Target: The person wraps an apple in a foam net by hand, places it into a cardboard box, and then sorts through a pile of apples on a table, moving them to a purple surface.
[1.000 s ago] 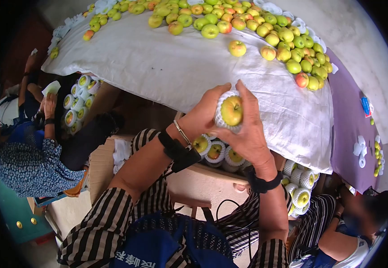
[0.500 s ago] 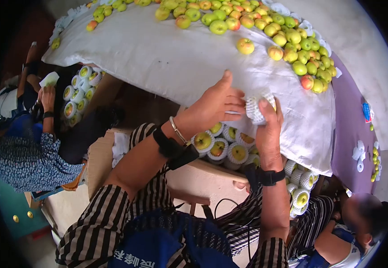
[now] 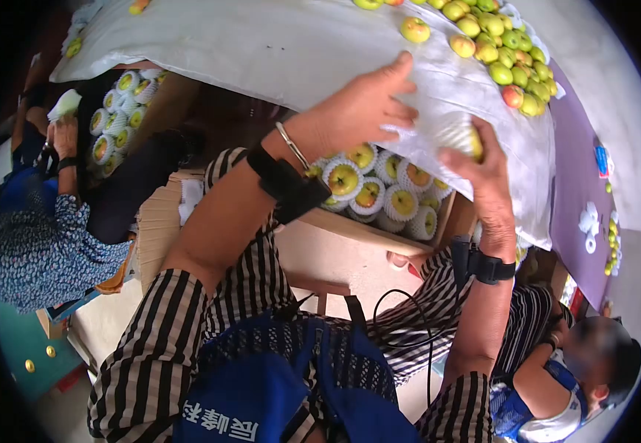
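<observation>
My right hand grips an apple in a white foam net, blurred a little by motion, above the sheet's front edge. My left hand, a bracelet at its wrist, is held up to the left of that apple with fingers apart and nothing in them. Beneath both hands a cardboard box holds several apples in foam nets, their tops showing. Part of the box is covered by the hanging white sheet.
Loose apples are heaped on the sheet at the upper right. At the left a co-worker holds a pale foam net beside another box of netted apples. Another person sits at the lower right. A black cable hangs by my lap.
My right hand has moved right with the netted apple, away from my left hand. My left hand has risen slightly. The view has shifted, showing more of the box and less of the heap.
</observation>
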{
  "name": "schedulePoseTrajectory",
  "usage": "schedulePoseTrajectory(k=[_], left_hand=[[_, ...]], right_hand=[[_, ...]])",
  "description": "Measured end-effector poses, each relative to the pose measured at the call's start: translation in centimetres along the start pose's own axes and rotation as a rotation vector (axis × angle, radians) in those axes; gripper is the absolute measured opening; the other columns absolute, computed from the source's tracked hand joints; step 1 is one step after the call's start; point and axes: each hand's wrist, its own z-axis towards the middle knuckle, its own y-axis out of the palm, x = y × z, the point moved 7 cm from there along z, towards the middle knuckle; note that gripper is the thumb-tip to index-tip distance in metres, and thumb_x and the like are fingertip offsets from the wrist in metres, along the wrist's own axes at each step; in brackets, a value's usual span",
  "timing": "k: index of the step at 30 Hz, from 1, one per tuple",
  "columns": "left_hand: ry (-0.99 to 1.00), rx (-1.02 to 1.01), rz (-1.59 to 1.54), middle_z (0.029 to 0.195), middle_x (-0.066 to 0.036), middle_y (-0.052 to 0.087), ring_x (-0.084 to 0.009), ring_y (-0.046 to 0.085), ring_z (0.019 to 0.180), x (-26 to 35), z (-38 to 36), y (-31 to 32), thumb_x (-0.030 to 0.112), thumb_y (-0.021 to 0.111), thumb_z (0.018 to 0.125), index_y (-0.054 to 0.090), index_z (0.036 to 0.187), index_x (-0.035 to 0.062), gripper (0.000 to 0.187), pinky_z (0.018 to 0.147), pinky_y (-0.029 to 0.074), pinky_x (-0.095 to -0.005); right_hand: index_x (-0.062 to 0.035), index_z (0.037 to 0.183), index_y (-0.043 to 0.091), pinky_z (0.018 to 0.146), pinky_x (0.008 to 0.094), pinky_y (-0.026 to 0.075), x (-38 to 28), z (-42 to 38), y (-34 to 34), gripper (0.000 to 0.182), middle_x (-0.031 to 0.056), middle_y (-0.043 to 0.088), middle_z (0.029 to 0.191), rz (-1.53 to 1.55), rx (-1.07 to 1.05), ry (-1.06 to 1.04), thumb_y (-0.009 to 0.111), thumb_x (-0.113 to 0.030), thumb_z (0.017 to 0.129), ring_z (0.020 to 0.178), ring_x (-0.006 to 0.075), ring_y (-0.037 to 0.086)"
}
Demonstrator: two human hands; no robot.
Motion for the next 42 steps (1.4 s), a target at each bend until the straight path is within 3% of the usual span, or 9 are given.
schedulePoseTrajectory(k=[3, 4, 7, 9, 14, 20, 29, 35, 42], left_hand=[[0.112, -0.048, -0.051, 0.135, -0.030, 0.060, -0.0355, 0.060, 0.125, 2.4, -0.7, -0.7, 0.073, 0.047, 0.098, 0.045, 0.146, -0.0119, 0.098, 0.109, 0.048, -0.0449], [0.113, -0.090, -0.195, 0.124, -0.025, 0.066, -0.0335, 0.065, 0.116, 2.7, -0.6, -1.3, 0.059, 0.054, 0.100, 0.055, 0.136, -0.0101, 0.078, 0.101, 0.051, -0.0419], [0.224, -0.146, -0.257, 0.134, -0.031, 0.062, -0.0372, 0.064, 0.124, 3.7, 0.3, -3.7, 0.056, 0.051, 0.102, 0.049, 0.139, -0.0146, 0.080, 0.109, 0.050, -0.0447], [0.282, -0.003, -0.327, 0.128, -0.028, 0.066, -0.0354, 0.065, 0.120, 4.3, -0.1, -5.1, 0.047, 0.053, 0.102, 0.052, 0.135, -0.0131, 0.069, 0.107, 0.051, -0.0436], [0.359, 0.185, -0.460, 0.120, -0.023, 0.069, -0.0320, 0.067, 0.113, 4.1, 0.0, -8.3, 0.040, 0.055, 0.099, 0.057, 0.128, -0.0092, 0.057, 0.102, 0.052, -0.0415], [0.357, 0.180, -0.461, 0.118, -0.021, 0.070, -0.0308, 0.067, 0.111, 4.5, -0.7, -8.8, 0.038, 0.056, 0.098, 0.057, 0.126, -0.0078, 0.054, 0.101, 0.052, -0.0410], [0.437, 0.206, -0.540, 0.115, -0.019, 0.071, -0.0311, 0.067, 0.109, 5.6, -2.2, -11.0, 0.038, 0.056, 0.097, 0.060, 0.121, -0.0053, 0.049, 0.098, 0.052, -0.0408], [0.410, 0.219, -0.574, 0.108, -0.018, 0.073, -0.0306, 0.069, 0.103, 5.6, -2.5, -11.6, 0.038, 0.057, 0.095, 0.063, 0.115, -0.0038, 0.047, 0.094, 0.053, -0.0401], [0.437, 0.240, -0.547, 0.104, -0.017, 0.074, -0.0297, 0.070, 0.098, 5.8, -2.9, -12.1, 0.039, 0.056, 0.096, 0.064, 0.113, -0.0031, 0.046, 0.091, 0.054, -0.0398]], right_hand=[[0.0077, 0.152, 0.039, 0.101, 0.0435, 0.047, 1.9, -3.2, -4.1, 0.109, 0.0219, 0.066, 0.120, 0.153, 0.260, 0.110, 0.084, -0.048, 0.070, 0.114, 0.0276, 0.062], [0.0077, 0.154, 0.036, 0.108, 0.0493, 0.041, 3.1, -4.3, -5.0, 0.114, 0.0252, 0.064, 0.127, 0.093, 0.288, 0.151, 0.082, -0.054, 0.070, 0.122, 0.0306, 0.059], [0.0091, 0.148, 0.041, 0.101, 0.0412, 0.051, 7.5, -7.8, -4.6, 0.107, 0.0247, 0.065, 0.123, -0.119, 0.136, 0.352, 0.088, -0.045, 0.069, 0.114, 0.0319, 0.065], [0.0086, 0.139, 0.048, 0.095, 0.0365, 0.055, 9.9, -9.1, -2.1, 0.094, 0.0247, 0.065, 0.123, -0.270, -0.028, 0.337, 0.090, -0.038, 0.069, 0.107, 0.0317, 0.069], [0.0049, 0.134, 0.053, 0.098, 0.0416, 0.053, 10.8, -9.7, 3.8, 0.081, 0.0274, 0.065, 0.120, -0.569, -0.109, 0.330, 0.088, -0.034, 0.072, 0.111, 0.0391, 0.067], [0.0040, 0.142, 0.043, 0.102, 0.0462, 0.051, 11.7, -4.6, 9.3, 0.091, 0.0273, 0.056, 0.135, -0.602, 0.037, 0.094, 0.087, -0.038, 0.075, 0.122, 0.0419, 0.059], [0.0051, 0.152, 0.032, 0.106, 0.0500, 0.048, 15.0, 0.1, 12.8, 0.111, 0.0288, 0.044, 0.147, -0.561, 0.240, 0.154, 0.090, -0.043, 0.070, 0.132, 0.0448, 0.050], [0.0068, 0.143, 0.046, 0.108, 0.0504, 0.042, 15.9, 3.2, 13.5, 0.099, 0.0303, 0.051, 0.143, -0.643, 0.361, 0.036, 0.092, -0.039, 0.068, 0.128, 0.0472, 0.050], [-0.0035, 0.153, 0.044, 0.117, 0.0535, 0.031, 17.5, 5.5, 13.4, 0.109, 0.0251, 0.044, 0.156, -0.864, 0.231, 0.284, 0.079, -0.068, 0.073, 0.145, 0.0441, 0.038]])
